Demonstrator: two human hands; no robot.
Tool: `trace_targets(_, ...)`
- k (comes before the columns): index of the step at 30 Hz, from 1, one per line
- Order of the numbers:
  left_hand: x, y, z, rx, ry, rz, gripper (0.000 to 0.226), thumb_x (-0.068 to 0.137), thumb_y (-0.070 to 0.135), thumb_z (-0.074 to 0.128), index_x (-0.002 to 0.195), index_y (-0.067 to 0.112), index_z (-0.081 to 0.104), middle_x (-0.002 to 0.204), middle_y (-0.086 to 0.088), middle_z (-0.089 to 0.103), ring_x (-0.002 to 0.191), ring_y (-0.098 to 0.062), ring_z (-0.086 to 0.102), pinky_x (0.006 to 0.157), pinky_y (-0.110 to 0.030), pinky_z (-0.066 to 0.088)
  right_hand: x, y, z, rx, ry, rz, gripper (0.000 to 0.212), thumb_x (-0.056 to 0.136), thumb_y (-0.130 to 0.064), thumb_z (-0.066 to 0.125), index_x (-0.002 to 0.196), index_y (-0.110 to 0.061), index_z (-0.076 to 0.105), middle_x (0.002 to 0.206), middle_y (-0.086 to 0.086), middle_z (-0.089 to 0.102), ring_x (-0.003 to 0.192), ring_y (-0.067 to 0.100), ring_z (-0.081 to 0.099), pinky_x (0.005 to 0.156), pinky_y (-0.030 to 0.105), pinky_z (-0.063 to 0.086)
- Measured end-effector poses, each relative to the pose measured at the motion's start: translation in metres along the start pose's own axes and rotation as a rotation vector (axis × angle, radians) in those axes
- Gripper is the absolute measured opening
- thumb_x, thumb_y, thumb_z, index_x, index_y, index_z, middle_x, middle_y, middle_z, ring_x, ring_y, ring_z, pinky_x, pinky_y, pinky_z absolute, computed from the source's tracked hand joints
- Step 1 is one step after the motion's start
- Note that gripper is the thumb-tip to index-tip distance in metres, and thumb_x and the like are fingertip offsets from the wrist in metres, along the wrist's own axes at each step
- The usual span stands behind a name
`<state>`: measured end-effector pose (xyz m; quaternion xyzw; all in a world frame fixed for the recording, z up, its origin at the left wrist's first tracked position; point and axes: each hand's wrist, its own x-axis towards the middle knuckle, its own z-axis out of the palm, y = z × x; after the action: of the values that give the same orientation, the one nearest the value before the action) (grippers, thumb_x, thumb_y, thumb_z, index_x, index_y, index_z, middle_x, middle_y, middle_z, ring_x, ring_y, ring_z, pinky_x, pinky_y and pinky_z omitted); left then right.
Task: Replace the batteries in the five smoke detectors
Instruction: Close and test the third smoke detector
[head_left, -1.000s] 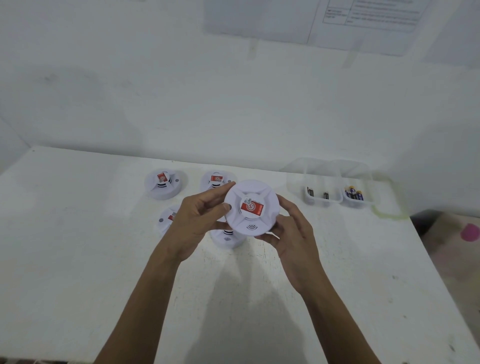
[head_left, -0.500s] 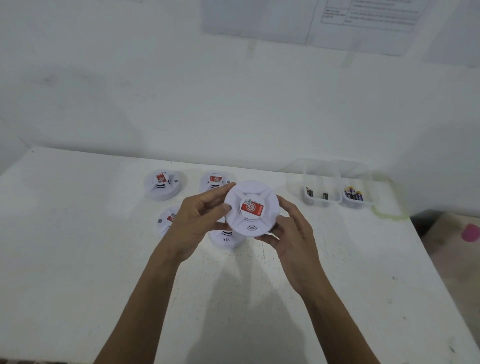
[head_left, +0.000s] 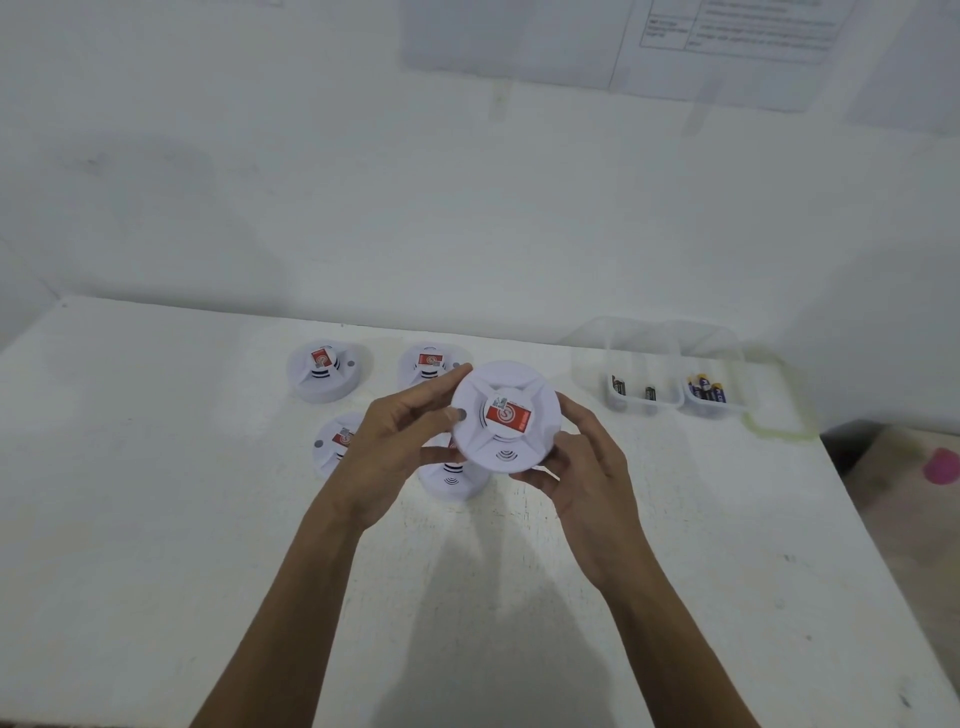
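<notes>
You are holding a round white plastic smoke detector with a red label (head_left: 506, 418) up above the white table (head_left: 156, 493). Your left hand (head_left: 387, 447) is gripping its left rim with curled fingers and thumb, and your right hand (head_left: 587, 470) is gripping its right and lower edge. Four matching detectors (head_left: 324, 371) are lying on the table behind it, with two clear plastic tubs (head_left: 644, 364) of loose batteries (head_left: 706, 388) sitting to their right.

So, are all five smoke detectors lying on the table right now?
No, the left hand and right hand hold one smoke detector above the table; only four lie on it.
</notes>
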<state>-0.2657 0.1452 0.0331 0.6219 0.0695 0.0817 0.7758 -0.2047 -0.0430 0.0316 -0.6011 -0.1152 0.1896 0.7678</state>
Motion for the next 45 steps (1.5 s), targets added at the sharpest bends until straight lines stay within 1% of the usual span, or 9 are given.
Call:
trace_targets(3, -0.0004, 0.0008, 0.0007, 0.0, -0.025, 0.001, 0.044, 0.091, 0.008, 0.059, 0.133, 0.02, 0.056, 0.13, 0.005, 0.063, 0.118, -0.021, 0.061, 0.084, -0.039, 0.057, -0.0006, -0.0005, -0.0006, 0.005, 0.005, 0.006, 0.032, 0.099, -0.008, 0.043, 0.121, -0.023, 0.06, 0.109, 0.01, 0.07, 0.096, 0.029, 0.068, 0.076, 0.038, 0.058)
trace_targets(6, -0.0012, -0.0003, 0.0008, 0.002, -0.033, -0.002, 0.048, 0.087, 0.01, 0.053, 0.133, 0.021, 0.054, 0.131, 0.007, 0.062, 0.119, -0.019, 0.06, 0.083, -0.037, 0.056, -0.0011, -0.0009, -0.001, -0.001, 0.012, 0.01, 0.033, 0.099, -0.008, 0.042, 0.123, -0.021, 0.058, 0.11, 0.011, 0.07, 0.097, 0.029, 0.068, 0.077, 0.039, 0.057)
trace_targets(9, -0.0016, -0.001, 0.0007, 0.007, -0.033, 0.003, 0.047, 0.091, 0.004, 0.053, 0.135, 0.02, 0.053, 0.132, 0.007, 0.062, 0.119, -0.019, 0.06, 0.083, -0.037, 0.056, -0.0009, -0.0011, -0.001, -0.014, 0.025, 0.021, 0.033, 0.099, -0.007, 0.043, 0.126, -0.019, 0.057, 0.114, 0.013, 0.068, 0.099, 0.03, 0.067, 0.082, 0.046, 0.056)
trace_targets(11, -0.0014, -0.001, 0.0009, 0.006, -0.03, 0.005, 0.046, 0.093, 0.002, 0.053, 0.135, 0.019, 0.053, 0.131, 0.006, 0.062, 0.119, -0.02, 0.06, 0.083, -0.037, 0.056, -0.0014, -0.0016, -0.0011, -0.011, 0.022, 0.024, 0.033, 0.099, -0.007, 0.043, 0.125, -0.02, 0.057, 0.112, 0.013, 0.068, 0.098, 0.03, 0.067, 0.083, 0.046, 0.056)
trace_targets(15, -0.002, 0.0005, 0.0023, 0.013, -0.011, -0.001, 0.047, 0.087, 0.012, 0.055, 0.133, 0.021, 0.055, 0.13, 0.005, 0.063, 0.117, -0.02, 0.061, 0.083, -0.037, 0.056, -0.0019, -0.0027, -0.0012, -0.008, 0.007, 0.017, 0.034, 0.098, -0.006, 0.042, 0.125, -0.019, 0.057, 0.112, 0.012, 0.069, 0.098, 0.031, 0.067, 0.081, 0.045, 0.057)
trace_targets(22, -0.005, -0.0002, 0.002, 0.024, 0.001, 0.005, 0.046, 0.094, -0.001, 0.05, 0.135, 0.019, 0.053, 0.131, 0.004, 0.063, 0.118, -0.021, 0.061, 0.085, -0.04, 0.056, -0.0034, -0.0017, -0.0006, -0.023, 0.018, 0.014, 0.033, 0.098, -0.006, 0.042, 0.124, -0.02, 0.058, 0.112, 0.01, 0.069, 0.098, 0.03, 0.068, 0.081, 0.045, 0.057)
trace_targets(28, -0.0065, 0.0, 0.0047, 0.038, 0.025, -0.001, 0.045, 0.095, -0.003, 0.05, 0.134, 0.018, 0.054, 0.129, 0.003, 0.064, 0.116, -0.021, 0.062, 0.087, -0.043, 0.056, -0.0049, -0.0016, 0.0001, -0.041, 0.044, 0.017, 0.032, 0.099, -0.008, 0.044, 0.125, -0.019, 0.057, 0.113, 0.008, 0.069, 0.099, 0.029, 0.068, 0.083, 0.047, 0.056)
trace_targets(35, -0.0069, -0.0002, 0.005, 0.034, 0.011, 0.005, 0.045, 0.095, -0.003, 0.049, 0.134, 0.02, 0.054, 0.128, 0.005, 0.064, 0.116, -0.021, 0.062, 0.086, -0.041, 0.056, -0.0066, -0.0032, -0.0004, -0.037, 0.052, 0.03, 0.032, 0.098, -0.009, 0.044, 0.127, -0.017, 0.056, 0.115, 0.012, 0.067, 0.1, 0.031, 0.067, 0.085, 0.05, 0.055)
trace_targets(45, -0.0064, -0.001, 0.0043, 0.011, -0.006, 0.007, 0.045, 0.087, 0.012, 0.057, 0.13, 0.025, 0.057, 0.128, 0.005, 0.064, 0.116, -0.02, 0.062, 0.082, -0.035, 0.056, -0.0051, -0.0024, -0.0012, -0.027, 0.051, 0.04, 0.032, 0.098, -0.006, 0.044, 0.126, -0.016, 0.057, 0.113, 0.014, 0.068, 0.099, 0.031, 0.067, 0.085, 0.05, 0.055)
